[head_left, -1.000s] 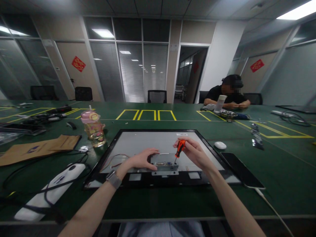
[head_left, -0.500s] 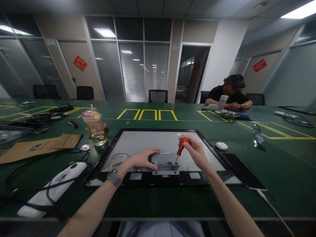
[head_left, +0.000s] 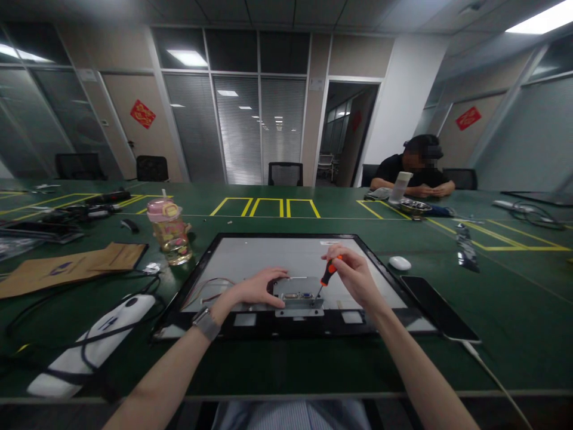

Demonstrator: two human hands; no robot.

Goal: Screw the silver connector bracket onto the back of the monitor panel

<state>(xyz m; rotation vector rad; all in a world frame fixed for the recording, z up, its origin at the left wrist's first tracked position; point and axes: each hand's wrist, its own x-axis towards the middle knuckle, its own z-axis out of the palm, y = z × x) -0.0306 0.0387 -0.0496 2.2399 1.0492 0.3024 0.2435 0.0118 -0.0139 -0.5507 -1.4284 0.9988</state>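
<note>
A flat display panel (head_left: pixel 277 254) with a black frame and grey back lies in front of me. Near its close edge sits a metal bracket (head_left: pixel 298 312) with a small board and port connectors (head_left: pixel 298 295). My left hand (head_left: pixel 257 289) grips the bracket's left end, thumb at the front and fingers behind. An orange-and-black screwdriver (head_left: pixel 330 273) is held in my right hand (head_left: pixel 353 275). It tilts, with its tip down at the right part of the bracket; any screw under it is too small to make out. Thin wires (head_left: pixel 203 289) lie left of the bracket.
A pink-lidded bottle (head_left: pixel 170 233), a brown paper bag (head_left: pixel 76 269) and a white power strip (head_left: pixel 96 343) with black cables lie left. On the right are a phone (head_left: pixel 439 307) and a white case (head_left: pixel 400 263). Another person (head_left: pixel 416 170) sits across the green table.
The view has shifted slightly. My right hand has turned a little around the screwdriver handle, while the tip stays at the bracket. My left hand keeps its place.
</note>
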